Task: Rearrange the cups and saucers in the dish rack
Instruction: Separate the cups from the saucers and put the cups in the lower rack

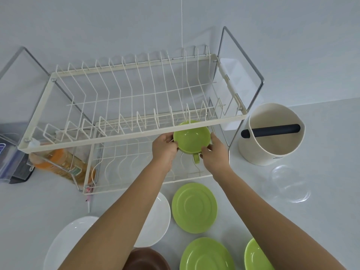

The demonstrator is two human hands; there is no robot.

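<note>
Left hand [164,146]: fingers curled on the left rim of the green cup [191,137].
Right hand [215,151]: pinching the cup's right rim, just above its handle.
Cup position: held mouth-up over the right part of the lower tier of the dish rack [136,131], under the near rail of the top tier; whether it touches the wires, cannot tell.
Step, judged: placing or lifting one cup at the lower tier.
Next move, judged: clear the top rail; seat the cup between the wire prongs.
Near counter count: green saucers [194,208] 2, plus one green piece cut off at near right; white plates [155,221] 2; brown dish [146,259] 1.
Mid-right count: cream tub [271,133] 1; clear lid [290,184] 1.
Far, top tier: no crockery seen.
</note>
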